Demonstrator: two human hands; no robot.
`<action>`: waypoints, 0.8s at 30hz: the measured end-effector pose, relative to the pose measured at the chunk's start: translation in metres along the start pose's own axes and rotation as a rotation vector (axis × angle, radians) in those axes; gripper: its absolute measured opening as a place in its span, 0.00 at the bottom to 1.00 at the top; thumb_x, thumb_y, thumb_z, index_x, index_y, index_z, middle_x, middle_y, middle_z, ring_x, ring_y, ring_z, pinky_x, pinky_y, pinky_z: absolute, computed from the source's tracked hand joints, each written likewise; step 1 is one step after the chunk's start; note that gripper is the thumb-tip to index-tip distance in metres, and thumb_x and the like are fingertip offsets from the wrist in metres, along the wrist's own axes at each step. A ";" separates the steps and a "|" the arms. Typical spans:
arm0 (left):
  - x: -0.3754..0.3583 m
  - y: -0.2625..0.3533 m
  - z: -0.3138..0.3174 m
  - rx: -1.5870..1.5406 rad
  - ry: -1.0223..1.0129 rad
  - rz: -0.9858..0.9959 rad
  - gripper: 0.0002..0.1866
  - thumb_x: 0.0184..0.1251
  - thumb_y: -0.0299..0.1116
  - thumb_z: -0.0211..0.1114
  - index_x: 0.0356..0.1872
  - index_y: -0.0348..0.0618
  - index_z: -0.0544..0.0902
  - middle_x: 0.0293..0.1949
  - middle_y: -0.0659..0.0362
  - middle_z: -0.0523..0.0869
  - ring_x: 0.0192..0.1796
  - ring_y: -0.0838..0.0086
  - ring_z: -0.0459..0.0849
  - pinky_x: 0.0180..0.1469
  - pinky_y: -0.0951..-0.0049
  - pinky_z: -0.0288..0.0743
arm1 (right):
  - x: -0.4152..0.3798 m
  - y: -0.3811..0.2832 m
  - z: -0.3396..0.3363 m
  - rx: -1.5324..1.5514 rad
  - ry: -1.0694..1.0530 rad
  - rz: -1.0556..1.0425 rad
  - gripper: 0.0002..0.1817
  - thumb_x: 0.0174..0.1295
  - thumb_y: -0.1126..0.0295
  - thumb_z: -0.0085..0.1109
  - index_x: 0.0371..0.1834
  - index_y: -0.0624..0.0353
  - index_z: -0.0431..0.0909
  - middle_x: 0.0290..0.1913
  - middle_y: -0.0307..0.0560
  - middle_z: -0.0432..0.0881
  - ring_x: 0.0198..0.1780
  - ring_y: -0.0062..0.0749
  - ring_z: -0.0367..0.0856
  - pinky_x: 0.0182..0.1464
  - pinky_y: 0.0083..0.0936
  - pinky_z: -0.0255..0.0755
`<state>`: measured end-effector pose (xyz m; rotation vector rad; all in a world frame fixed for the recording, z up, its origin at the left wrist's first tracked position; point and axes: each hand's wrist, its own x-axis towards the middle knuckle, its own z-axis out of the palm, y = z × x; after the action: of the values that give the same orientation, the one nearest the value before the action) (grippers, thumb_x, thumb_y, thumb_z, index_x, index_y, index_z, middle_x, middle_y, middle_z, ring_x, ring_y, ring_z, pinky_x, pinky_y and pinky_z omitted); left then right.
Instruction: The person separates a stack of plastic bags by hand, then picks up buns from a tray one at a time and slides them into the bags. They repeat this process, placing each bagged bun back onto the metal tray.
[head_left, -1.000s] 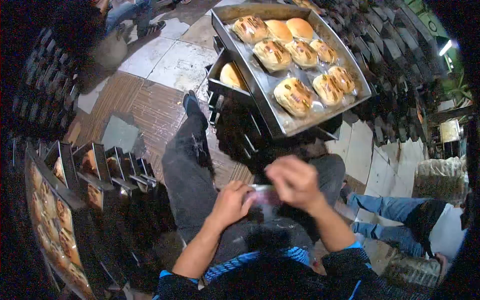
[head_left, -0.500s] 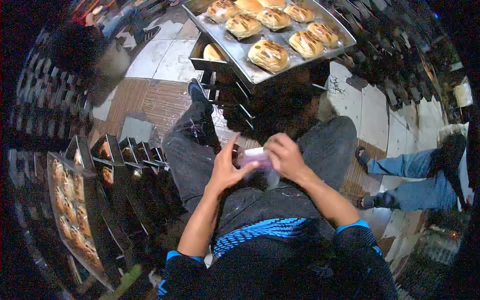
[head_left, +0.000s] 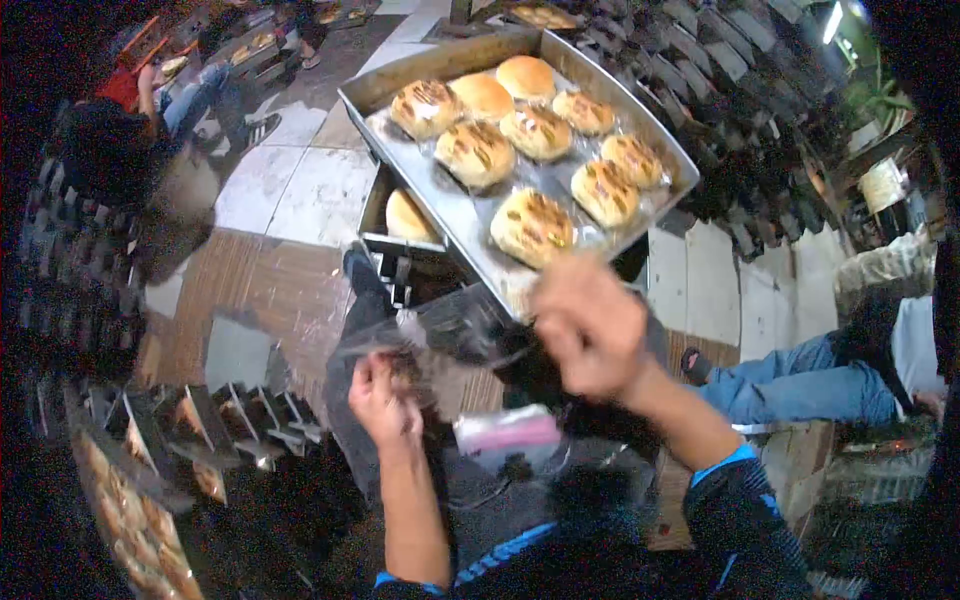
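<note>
My left hand [head_left: 385,405] is closed, its fingers pinching a clear plastic bag [head_left: 430,345] that is smeared by motion. My right hand [head_left: 590,325] is curled into a fist in front of the tray's near corner; what its fingers hold is hidden by blur. A clear pack with a pink and white band [head_left: 508,430] rests on my lap, below and between the hands. Beyond them, a metal tray [head_left: 455,225] carries several buns, most with brown stripes on top and clear wrap around them, such as the nearest bun [head_left: 532,228]. Two plain buns [head_left: 525,78] lie at the back.
Under the big tray, another tray [head_left: 375,215] holds a plain bun [head_left: 408,215]. At lower left are stacked trays [head_left: 215,425] and a tray of wrapped buns [head_left: 140,530]. One person in jeans [head_left: 800,385] sits at right; another person [head_left: 120,130] works at upper left.
Both hands were together at the pink-banded pack; now it lies on my lap and the hands are apart. The left hand has clear plastic, and the right has risen toward the tray. My view has tilted up.
</note>
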<state>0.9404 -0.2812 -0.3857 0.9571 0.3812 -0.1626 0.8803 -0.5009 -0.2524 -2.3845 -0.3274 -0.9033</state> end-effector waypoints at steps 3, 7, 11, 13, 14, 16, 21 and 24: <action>0.031 -0.014 -0.036 0.011 0.030 -0.034 0.05 0.70 0.31 0.65 0.38 0.42 0.79 0.30 0.65 0.82 0.26 0.85 0.76 0.28 0.83 0.69 | 0.090 0.108 0.008 -0.112 -0.012 0.394 0.19 0.63 0.59 0.58 0.47 0.66 0.81 0.46 0.59 0.84 0.48 0.54 0.83 0.53 0.38 0.74; 0.029 0.003 -0.017 0.042 0.092 -0.042 0.06 0.73 0.29 0.59 0.39 0.36 0.79 0.32 0.60 0.82 0.32 0.76 0.82 0.34 0.76 0.77 | 0.181 0.302 0.035 -0.567 -0.358 0.547 0.42 0.65 0.36 0.45 0.59 0.70 0.74 0.56 0.70 0.78 0.59 0.59 0.77 0.63 0.45 0.68; 0.043 -0.009 -0.041 -0.063 0.093 -0.090 0.11 0.76 0.34 0.56 0.38 0.35 0.79 0.34 0.57 0.83 0.33 0.72 0.83 0.35 0.72 0.79 | 0.223 0.406 0.058 -0.460 -0.452 0.790 0.35 0.67 0.37 0.43 0.53 0.60 0.80 0.51 0.59 0.80 0.53 0.48 0.79 0.56 0.37 0.71; 0.042 -0.006 -0.044 -0.019 0.072 -0.099 0.12 0.76 0.35 0.56 0.37 0.35 0.79 0.33 0.56 0.83 0.33 0.72 0.83 0.35 0.71 0.79 | 0.245 0.435 0.062 -0.758 -0.406 0.728 0.34 0.67 0.39 0.48 0.33 0.62 0.86 0.32 0.51 0.85 0.32 0.36 0.82 0.38 0.35 0.75; 0.038 -0.001 -0.042 0.006 0.060 -0.110 0.13 0.76 0.35 0.55 0.36 0.35 0.79 0.33 0.56 0.83 0.32 0.72 0.83 0.36 0.71 0.79 | 0.253 0.416 0.057 -0.679 -0.520 0.698 0.32 0.68 0.42 0.49 0.29 0.63 0.84 0.27 0.49 0.83 0.29 0.33 0.81 0.35 0.34 0.74; 0.037 0.000 -0.035 -0.065 0.116 -0.102 0.09 0.73 0.31 0.60 0.35 0.34 0.79 0.32 0.57 0.83 0.32 0.73 0.82 0.38 0.71 0.79 | 0.258 0.386 0.046 -0.460 -0.670 0.612 0.30 0.70 0.47 0.51 0.23 0.65 0.80 0.20 0.44 0.80 0.25 0.28 0.78 0.30 0.33 0.71; 0.039 -0.005 -0.041 -0.049 -0.037 -0.111 0.08 0.73 0.29 0.60 0.40 0.33 0.82 0.34 0.59 0.85 0.34 0.76 0.82 0.38 0.77 0.76 | 0.194 0.379 -0.016 -0.072 -0.184 0.739 0.20 0.73 0.53 0.47 0.39 0.61 0.78 0.28 0.42 0.80 0.28 0.27 0.77 0.34 0.29 0.73; 0.037 -0.012 -0.045 -0.073 -0.116 -0.068 0.08 0.73 0.28 0.59 0.43 0.33 0.82 0.36 0.59 0.86 0.35 0.77 0.83 0.38 0.77 0.77 | 0.154 0.314 -0.051 0.440 0.257 1.109 0.18 0.72 0.56 0.42 0.41 0.60 0.75 0.38 0.56 0.86 0.37 0.34 0.83 0.39 0.33 0.76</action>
<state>0.9598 -0.2504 -0.4322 0.8589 0.3107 -0.2634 1.0957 -0.7811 -0.2494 -1.6061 0.7575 -0.4903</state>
